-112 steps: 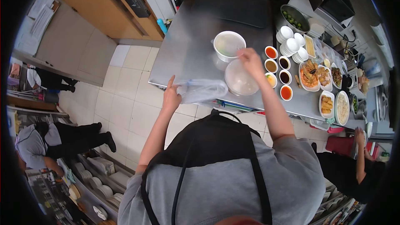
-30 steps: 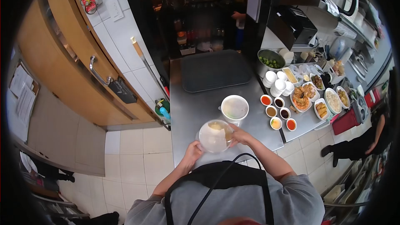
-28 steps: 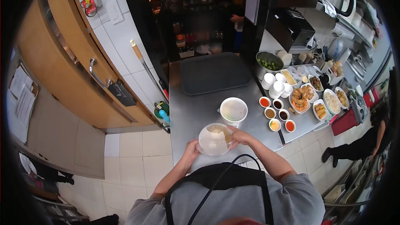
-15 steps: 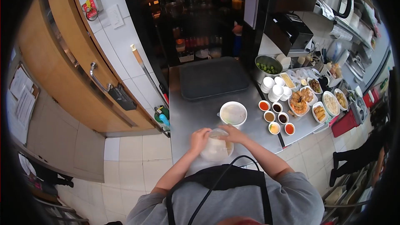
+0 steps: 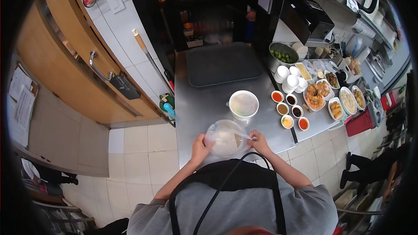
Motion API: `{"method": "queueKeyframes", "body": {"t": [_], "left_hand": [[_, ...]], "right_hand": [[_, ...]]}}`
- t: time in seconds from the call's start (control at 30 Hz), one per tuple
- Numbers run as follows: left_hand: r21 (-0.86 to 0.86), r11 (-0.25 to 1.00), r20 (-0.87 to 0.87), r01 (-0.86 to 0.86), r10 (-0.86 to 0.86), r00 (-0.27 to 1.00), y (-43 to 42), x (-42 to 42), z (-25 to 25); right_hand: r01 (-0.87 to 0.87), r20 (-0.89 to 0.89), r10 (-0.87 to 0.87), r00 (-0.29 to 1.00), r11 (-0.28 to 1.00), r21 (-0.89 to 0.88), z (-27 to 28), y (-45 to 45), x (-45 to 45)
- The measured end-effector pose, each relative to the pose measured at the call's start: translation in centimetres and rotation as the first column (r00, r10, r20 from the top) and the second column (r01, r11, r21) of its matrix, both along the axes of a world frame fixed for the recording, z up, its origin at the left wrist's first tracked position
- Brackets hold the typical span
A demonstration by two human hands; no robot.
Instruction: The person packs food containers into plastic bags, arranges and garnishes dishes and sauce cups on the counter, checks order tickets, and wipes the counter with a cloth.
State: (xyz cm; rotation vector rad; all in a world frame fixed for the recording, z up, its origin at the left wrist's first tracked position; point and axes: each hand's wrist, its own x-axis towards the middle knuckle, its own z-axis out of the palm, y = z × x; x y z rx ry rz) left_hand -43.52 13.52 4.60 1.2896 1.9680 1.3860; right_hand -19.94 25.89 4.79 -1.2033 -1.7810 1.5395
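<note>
1. container (image 5: 224, 141), round and translucent, is seen at the lower centre of the frame, between both hands, by the near edge of the steel table (image 5: 191, 113); whether its base is resting on the metal cannot be told.
2. its left side is grasped by the left hand (image 5: 201, 149).
3. clear film (image 5: 246, 135) seems to be pinched by the right hand (image 5: 260, 142) at the container's right side; whether the rim is gripped too cannot be told.
4. something pale is shown through the plastic, its nature unclear; a modest weight would be expected.
5. thin, springy walls are likely, easily dented by a hard squeeze; the film is judged soft, slippery and readily torn.
6. support is best given low on both sides or from beneath, with no load trusted to the film alone.
7. extra care is called for near the white tub (image 5: 244, 105), placed just above in the frame.
</note>
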Motion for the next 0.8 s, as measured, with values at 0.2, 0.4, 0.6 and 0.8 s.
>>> {"method": "queueKeyframes", "body": {"t": [0.2,0.4,0.6,0.8], "left_hand": [[0.050,0.994,0.256,0.099,-0.109,0.961,0.8,-2.9,5.2],[0.033,0.989,0.434,0.146,-0.146,0.889,1.3,-2.8,10.5],[-0.005,0.982,0.216,0.186,-0.181,0.960,0.5,-1.5,12.3],[0.013,0.912,0.196,0.411,-0.405,0.893,-2.1,-5.9,9.4]], "right_hand": [[-0.018,-0.071,0.028,0.997,0.990,0.137,8.7,0.6,-1.5],[-0.075,0.243,-0.142,0.960,0.703,0.707,14.2,1.4,-1.0],[-0.400,0.363,0.180,0.914,0.262,0.878,16.8,-3.2,-5.7],[-0.617,0.434,0.439,0.787,0.563,0.550,8.9,0.2,-6.7]]}}
